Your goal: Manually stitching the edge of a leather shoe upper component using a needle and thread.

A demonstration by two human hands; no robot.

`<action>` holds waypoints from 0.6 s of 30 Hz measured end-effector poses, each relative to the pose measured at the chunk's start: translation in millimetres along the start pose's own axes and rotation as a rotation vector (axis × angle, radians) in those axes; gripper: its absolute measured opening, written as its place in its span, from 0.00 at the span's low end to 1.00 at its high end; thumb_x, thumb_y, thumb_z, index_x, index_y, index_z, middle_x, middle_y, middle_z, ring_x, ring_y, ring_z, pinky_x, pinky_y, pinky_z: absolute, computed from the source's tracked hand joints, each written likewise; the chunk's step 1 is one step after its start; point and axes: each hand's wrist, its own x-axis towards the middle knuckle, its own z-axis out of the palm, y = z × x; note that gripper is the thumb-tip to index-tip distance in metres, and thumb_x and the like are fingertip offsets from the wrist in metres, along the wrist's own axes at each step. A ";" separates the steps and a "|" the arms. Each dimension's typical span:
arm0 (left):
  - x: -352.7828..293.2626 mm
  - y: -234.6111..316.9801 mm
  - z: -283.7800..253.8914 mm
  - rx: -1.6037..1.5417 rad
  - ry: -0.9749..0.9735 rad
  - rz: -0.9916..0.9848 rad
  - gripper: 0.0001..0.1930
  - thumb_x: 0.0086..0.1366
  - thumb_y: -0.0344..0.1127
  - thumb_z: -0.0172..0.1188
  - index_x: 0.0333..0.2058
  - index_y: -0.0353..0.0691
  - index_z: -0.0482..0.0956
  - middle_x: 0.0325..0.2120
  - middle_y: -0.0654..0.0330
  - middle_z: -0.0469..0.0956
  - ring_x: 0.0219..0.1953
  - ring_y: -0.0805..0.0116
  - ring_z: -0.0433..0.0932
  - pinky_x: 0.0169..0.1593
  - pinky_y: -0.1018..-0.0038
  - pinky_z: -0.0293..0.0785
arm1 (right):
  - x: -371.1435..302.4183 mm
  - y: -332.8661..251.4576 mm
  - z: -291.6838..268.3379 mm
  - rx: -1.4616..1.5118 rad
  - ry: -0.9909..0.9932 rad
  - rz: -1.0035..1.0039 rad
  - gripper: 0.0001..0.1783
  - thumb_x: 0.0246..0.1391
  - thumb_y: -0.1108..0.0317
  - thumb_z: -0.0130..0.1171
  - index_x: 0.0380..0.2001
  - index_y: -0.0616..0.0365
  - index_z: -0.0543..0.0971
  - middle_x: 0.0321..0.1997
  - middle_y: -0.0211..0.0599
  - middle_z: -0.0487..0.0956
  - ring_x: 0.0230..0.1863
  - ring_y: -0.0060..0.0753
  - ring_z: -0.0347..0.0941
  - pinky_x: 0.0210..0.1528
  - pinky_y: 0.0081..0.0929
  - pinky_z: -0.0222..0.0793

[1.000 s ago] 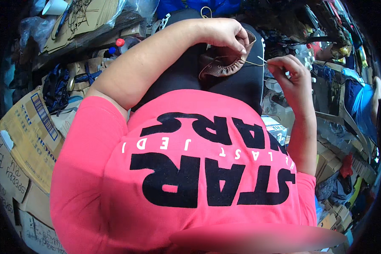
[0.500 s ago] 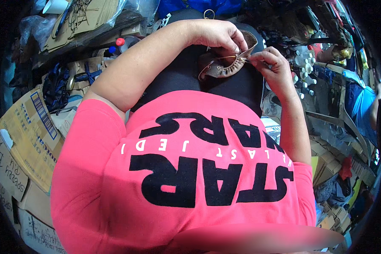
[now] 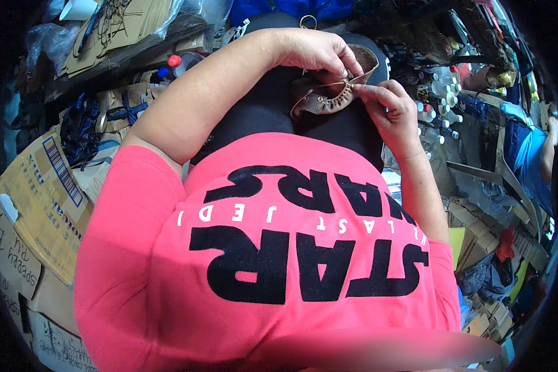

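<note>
Leather piece (image 3: 312,104), brown, lies over the lap (image 3: 254,115), just beside the left hand (image 3: 321,52), which pinches its edge. Right hand (image 3: 393,115), held clear of it one second ago, has come in to the puckered seam (image 3: 339,101); whether its fingertips grip anything cannot be told. Work is now two-handed at one stretch, thread (image 3: 335,84) near the left fingertips.

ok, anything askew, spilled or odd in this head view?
Upper left, the white cup looks tipped over rather than upright, though fisheye edges distort. No spill visible. The brown leather piece shows no obvious damage; its stitching is too small to judge.
</note>
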 end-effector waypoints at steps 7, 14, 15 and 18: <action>2.7 6.1 0.9 0.101 -0.057 -0.033 0.22 0.56 0.28 0.52 0.51 0.33 0.73 0.27 0.67 0.76 0.26 0.83 0.70 0.33 0.83 0.67 | 9.4 -34.7 -10.9 -0.326 -0.112 -0.022 0.13 0.45 0.77 0.55 0.35 0.51 0.80 0.32 0.38 0.75 0.34 0.41 0.74 0.36 0.35 0.69; 8.8 15.5 0.2 0.263 -0.045 0.042 0.16 0.52 0.25 0.55 0.42 0.33 0.76 0.27 0.66 0.76 0.28 0.80 0.72 0.38 0.80 0.70 | 36.1 -47.6 -12.3 -0.733 -0.301 -0.172 0.10 0.47 0.75 0.50 0.33 0.55 0.78 0.34 0.45 0.75 0.38 0.46 0.74 0.41 0.37 0.69; 9.7 17.0 -1.6 0.267 -0.042 0.043 0.16 0.52 0.25 0.55 0.42 0.33 0.76 0.27 0.66 0.76 0.28 0.80 0.72 0.38 0.80 0.70 | 36.3 -40.3 -10.1 -0.590 -0.288 -0.082 0.09 0.48 0.75 0.50 0.33 0.55 0.78 0.34 0.45 0.76 0.38 0.47 0.75 0.40 0.37 0.69; 9.9 18.8 -0.3 0.467 0.029 0.087 0.17 0.51 0.27 0.59 0.43 0.35 0.75 0.29 0.63 0.77 0.33 0.72 0.76 0.42 0.76 0.71 | 30.9 -10.7 -7.8 -0.327 -0.232 -0.004 0.06 0.50 0.70 0.55 0.31 0.57 0.79 0.33 0.46 0.76 0.35 0.47 0.75 0.37 0.34 0.70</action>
